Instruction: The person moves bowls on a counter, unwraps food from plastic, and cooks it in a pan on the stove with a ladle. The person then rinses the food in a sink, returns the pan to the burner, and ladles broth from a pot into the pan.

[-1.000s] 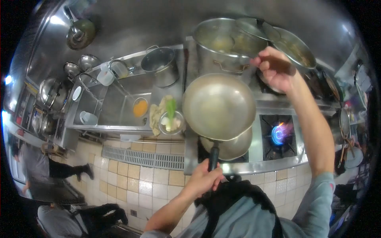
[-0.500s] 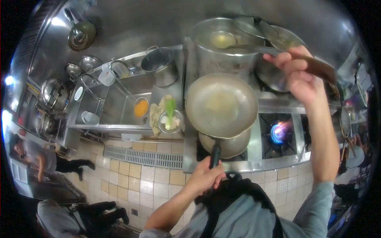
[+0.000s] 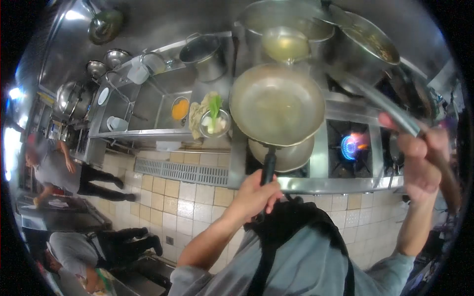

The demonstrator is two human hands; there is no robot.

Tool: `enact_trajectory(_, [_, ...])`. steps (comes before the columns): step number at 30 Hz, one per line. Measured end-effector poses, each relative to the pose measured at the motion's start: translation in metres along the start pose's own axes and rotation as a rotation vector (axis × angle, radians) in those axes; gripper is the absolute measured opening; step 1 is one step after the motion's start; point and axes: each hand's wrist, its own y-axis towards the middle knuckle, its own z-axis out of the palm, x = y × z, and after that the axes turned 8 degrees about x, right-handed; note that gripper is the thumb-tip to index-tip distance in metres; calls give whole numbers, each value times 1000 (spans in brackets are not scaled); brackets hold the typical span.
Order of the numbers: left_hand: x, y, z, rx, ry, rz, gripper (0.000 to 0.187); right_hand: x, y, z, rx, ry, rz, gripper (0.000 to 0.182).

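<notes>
My left hand (image 3: 255, 196) is closed around the black handle of a frying pan (image 3: 237, 106), which is held tilted above the stove. A little yellowish liquid lies in the pan's bottom. Underneath, a second pan (image 3: 291, 160) rests on a burner and is partly covered. Over at the right, my right hand (image 3: 419, 160) grips the wooden handle of a ladle (image 3: 387, 106). Its metal shaft slants up and left, and its far end is blurred. Behind the frying pan, a round vessel (image 3: 285, 45) of yellow liquid sits at a large pot (image 3: 252, 19).
A lit burner (image 3: 349, 148) flames right of the pans. Another large pot (image 3: 375, 44) stands behind it. Left are a sink (image 3: 158, 111), a metal bowl (image 3: 216, 123) with scallion and white pieces, and an orange-filled bowl (image 3: 179, 108). Two people (image 3: 59, 165) work at far left.
My right hand has swung right and down with the ladle, away from the large pot. My left hand keeps its hold on the frying pan. The whole view has shifted.
</notes>
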Motion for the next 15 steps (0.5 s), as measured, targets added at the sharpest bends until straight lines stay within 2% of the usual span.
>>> enact_trajectory(1, [0, 0, 1, 3, 3, 2, 17, 1, -6, -11, 30, 12, 57, 76])
enact_trajectory(4, [-1, -3, 2, 0, 0, -7, 16, -20, -19, -11, -253, -121, -36, 78])
enact_trajectory(6, [-1, -4, 3, 1, 26, -16, 15, -30, -23, -15, -420, -432, 8, 75])
enact_trajectory(7, [-1, -5, 3, -1, 27, -13, 15, -42, -19, -7, -555, -745, 30, 74])
enact_trajectory(8, [-1, -5, 4, -8, 21, -17, 15, -52, -15, -3, -648, -844, 7, 74])
enact_trajectory(11, [0, -3, 2, -9, 11, -16, 15, -60, -21, -5, -746, -906, 182, 77])
enact_trajectory(12, [1, -2, 2, -5, 4, -19, 15, -62, -25, -16, -681, -1018, 190, 75])
enact_trajectory(15, [0, -1, 0, -4, 6, -18, 15, -67, -26, -14, -694, -1208, 217, 74])
